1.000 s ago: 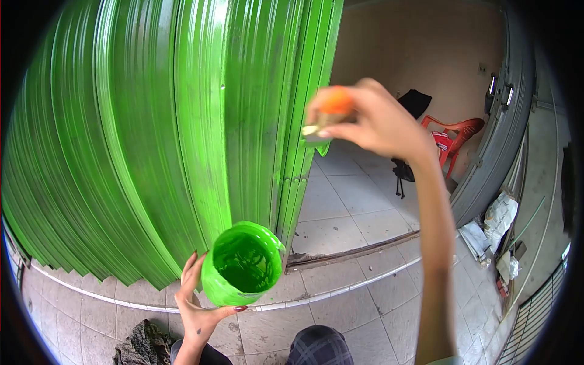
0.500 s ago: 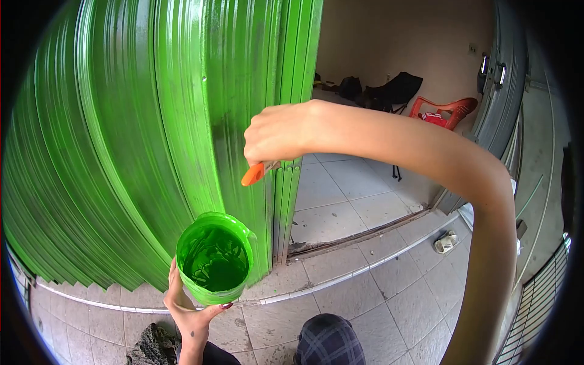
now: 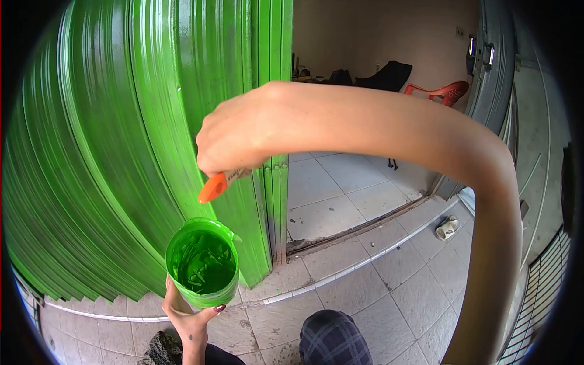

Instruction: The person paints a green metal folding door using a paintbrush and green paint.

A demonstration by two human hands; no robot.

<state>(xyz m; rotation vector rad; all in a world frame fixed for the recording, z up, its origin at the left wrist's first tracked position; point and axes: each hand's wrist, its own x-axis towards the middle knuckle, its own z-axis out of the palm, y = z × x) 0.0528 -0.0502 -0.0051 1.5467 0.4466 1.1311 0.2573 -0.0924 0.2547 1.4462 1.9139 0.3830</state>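
Observation:
My left hand [image 3: 187, 317] is wrapped round the side of a paint tub [image 3: 210, 298], its thumb at the lower front. Wet green paint [image 3: 207, 267] lies inside, and green coats the tub's rim. Above it, my right hand [image 3: 234, 135] is closed on a paintbrush [image 3: 213, 188] whose orange handle sticks out downward over the tub's far rim. The bristles are hidden behind the hand. Behind both hands rises a green folding metal door [image 3: 115, 140], glossy in parts, with darker smudged patches.
An open doorway with a tiled floor [image 3: 340, 188] lies to the right, holding a red chair [image 3: 450, 92] and a black folding chair [image 3: 389, 76]. A sandal [image 3: 447, 228] sits outside on the paving. My plaid-covered knee [image 3: 334, 340] shows at the bottom.
My right hand with the paintbrush has moved left and slightly down, closer to the tub. The view has shifted a little; my left hand still holds the tub.

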